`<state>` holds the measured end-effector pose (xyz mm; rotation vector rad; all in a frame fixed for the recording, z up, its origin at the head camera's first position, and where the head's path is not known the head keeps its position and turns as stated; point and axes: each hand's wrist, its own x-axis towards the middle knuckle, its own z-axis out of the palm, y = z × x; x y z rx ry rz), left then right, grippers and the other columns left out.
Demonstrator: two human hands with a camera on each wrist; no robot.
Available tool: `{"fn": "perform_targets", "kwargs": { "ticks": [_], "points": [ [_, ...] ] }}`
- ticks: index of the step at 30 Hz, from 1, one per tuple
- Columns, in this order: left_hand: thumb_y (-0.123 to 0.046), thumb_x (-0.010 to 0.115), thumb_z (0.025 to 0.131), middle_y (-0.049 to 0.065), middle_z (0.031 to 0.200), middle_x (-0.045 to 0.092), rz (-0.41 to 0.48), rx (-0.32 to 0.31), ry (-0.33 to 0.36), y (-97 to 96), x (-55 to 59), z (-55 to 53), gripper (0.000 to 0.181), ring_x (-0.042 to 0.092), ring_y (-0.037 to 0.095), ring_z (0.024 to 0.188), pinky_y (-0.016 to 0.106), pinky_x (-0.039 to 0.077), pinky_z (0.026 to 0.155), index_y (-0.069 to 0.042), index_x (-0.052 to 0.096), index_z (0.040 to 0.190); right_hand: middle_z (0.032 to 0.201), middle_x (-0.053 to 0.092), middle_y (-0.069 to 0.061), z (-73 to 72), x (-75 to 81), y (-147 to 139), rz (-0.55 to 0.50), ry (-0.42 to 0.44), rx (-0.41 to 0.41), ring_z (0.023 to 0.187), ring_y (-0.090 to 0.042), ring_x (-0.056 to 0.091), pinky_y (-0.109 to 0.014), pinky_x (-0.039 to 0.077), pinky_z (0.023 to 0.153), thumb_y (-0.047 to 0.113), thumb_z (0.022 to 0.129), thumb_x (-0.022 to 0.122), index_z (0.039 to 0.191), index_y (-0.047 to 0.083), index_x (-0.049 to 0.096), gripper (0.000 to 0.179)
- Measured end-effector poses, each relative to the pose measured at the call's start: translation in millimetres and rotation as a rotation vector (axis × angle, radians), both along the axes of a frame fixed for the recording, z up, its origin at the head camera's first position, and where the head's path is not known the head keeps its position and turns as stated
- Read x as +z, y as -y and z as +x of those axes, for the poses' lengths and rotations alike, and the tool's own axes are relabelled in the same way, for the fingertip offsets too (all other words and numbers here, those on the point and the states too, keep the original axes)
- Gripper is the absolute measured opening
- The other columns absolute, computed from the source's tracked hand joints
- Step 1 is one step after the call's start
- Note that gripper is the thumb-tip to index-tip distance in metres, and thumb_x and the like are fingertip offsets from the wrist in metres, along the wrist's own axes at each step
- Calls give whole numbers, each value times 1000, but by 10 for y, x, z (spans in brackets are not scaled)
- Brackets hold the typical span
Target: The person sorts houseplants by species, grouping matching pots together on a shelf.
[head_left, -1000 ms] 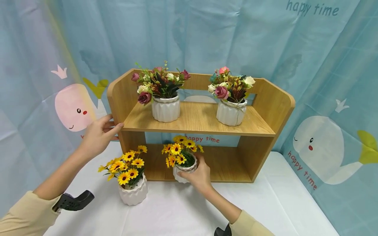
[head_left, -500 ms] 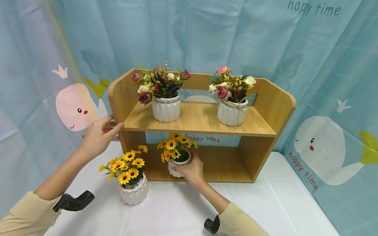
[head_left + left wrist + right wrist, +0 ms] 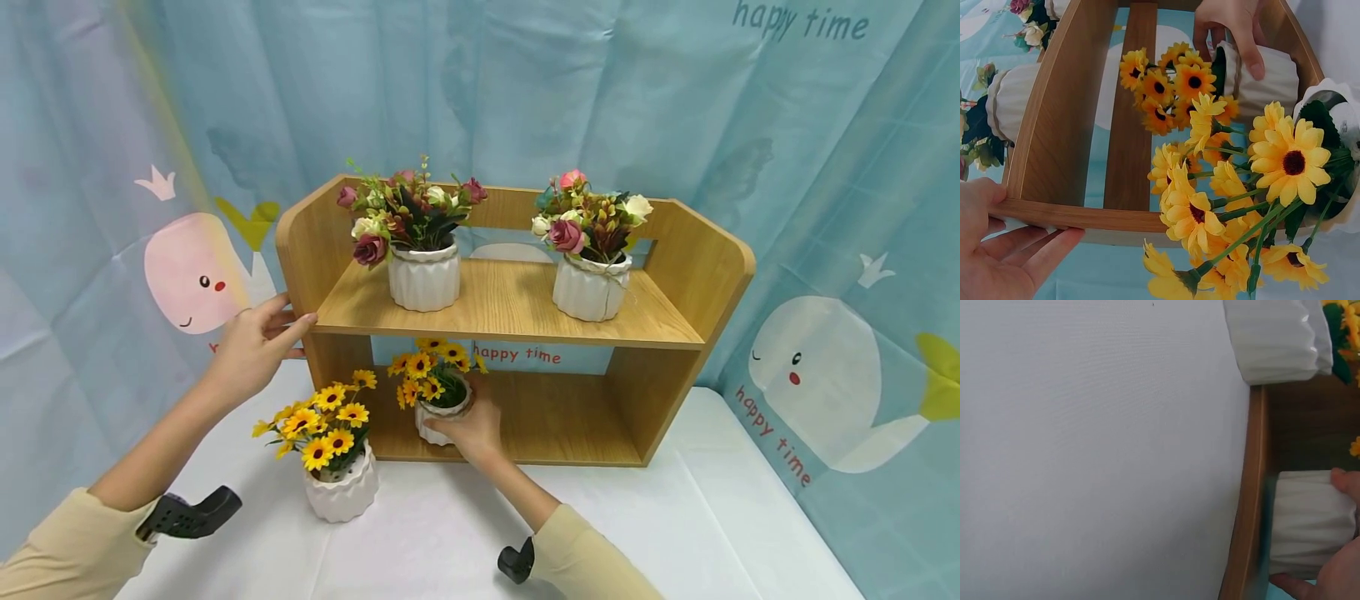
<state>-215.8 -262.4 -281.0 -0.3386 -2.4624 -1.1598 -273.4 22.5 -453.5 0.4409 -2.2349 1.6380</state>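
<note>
My right hand (image 3: 474,421) grips a white fluted pot (image 3: 1307,522) of yellow artificial sunflowers (image 3: 420,365), thumb on the near side. This pot is within the lower compartment of a wooden two-tier shelf (image 3: 495,332), left of its middle, close over the bottom board. At the shelf's left side panel (image 3: 1104,217), my left hand (image 3: 252,346) holds the front edge, its thumb toward the inside and the fingers along the outside. A second white pot of sunflowers (image 3: 341,487) stands on the table before the shelf's lower left corner.
Two white pots with artificial roses stand on the upper board, one pot at left (image 3: 424,279) and a twine-tied pot at right (image 3: 592,287). The shelf sits on a white-covered table (image 3: 675,517). A blue cartoon curtain (image 3: 525,83) hangs behind.
My right hand has carried the sunflower pot left and further back, from the shelf's front edge into the lower compartment. The left hand keeps its place on the side panel.
</note>
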Motion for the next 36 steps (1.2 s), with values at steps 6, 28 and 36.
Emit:
{"fn": "perform_targets", "kwargs": {
  "ticks": [6, 28, 36],
  "points": [
    [-23, 58, 111, 43, 129, 62, -1, 1, 8, 0, -1, -2, 53, 68, 57, 110, 11, 58, 65, 13, 47, 149, 133, 67, -18, -2, -58, 43, 26, 32, 10, 124, -37, 66, -53, 57, 104, 11, 67, 100, 140, 3, 53, 88],
    [-21, 57, 111, 42, 127, 64, 7, -12, -8, 5, -12, 7, 51, 68, 57, 111, 11, 58, 65, 13, 49, 148, 140, 58, -23, 168, -110, 69, 114, -63, 44, 129, -38, 61, -57, 53, 108, 11, 73, 96, 154, -2, 36, 102],
    [-21, 57, 111, 42, 128, 63, 10, -13, -5, -4, -3, 7, 51, 67, 58, 112, 11, 58, 65, 13, 48, 148, 138, 59, -21, 380, -104, 111, 86, -39, -28, 127, -38, 60, -58, 53, 106, 16, 75, 96, 151, -3, 42, 96]
  ]
}}
